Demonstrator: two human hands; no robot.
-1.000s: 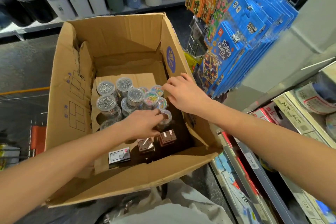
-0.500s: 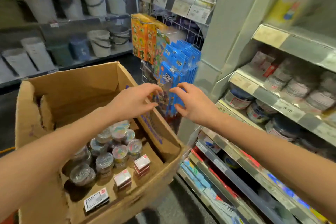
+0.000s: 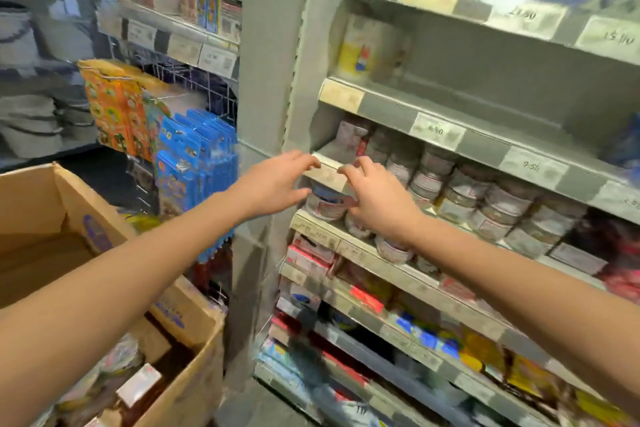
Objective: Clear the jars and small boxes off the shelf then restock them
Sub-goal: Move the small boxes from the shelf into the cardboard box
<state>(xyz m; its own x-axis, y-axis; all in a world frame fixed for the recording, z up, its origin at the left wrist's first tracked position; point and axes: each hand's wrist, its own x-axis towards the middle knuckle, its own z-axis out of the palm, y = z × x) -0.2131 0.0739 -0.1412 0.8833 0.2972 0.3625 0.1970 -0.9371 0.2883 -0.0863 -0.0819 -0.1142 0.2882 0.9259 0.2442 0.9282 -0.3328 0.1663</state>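
Left grip point(image 3: 273, 184), right grip point(image 3: 377, 199): two, both empty

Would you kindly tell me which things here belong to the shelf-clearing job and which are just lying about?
Job: jars, cardboard box, small boxes inside it, left hand, right hand.
Lying about: blue game packs, orange packs, buckets.

Shelf edge point(image 3: 485, 149) directly above the jars point(image 3: 433, 180): you can read "9.50" on the right price tag point(image 3: 531, 166). The left price tag point(image 3: 435, 131) looks like "6.90", blurred. Upper tags point(image 3: 523, 14), higher above the jars: digits smeared, unreadable to you.
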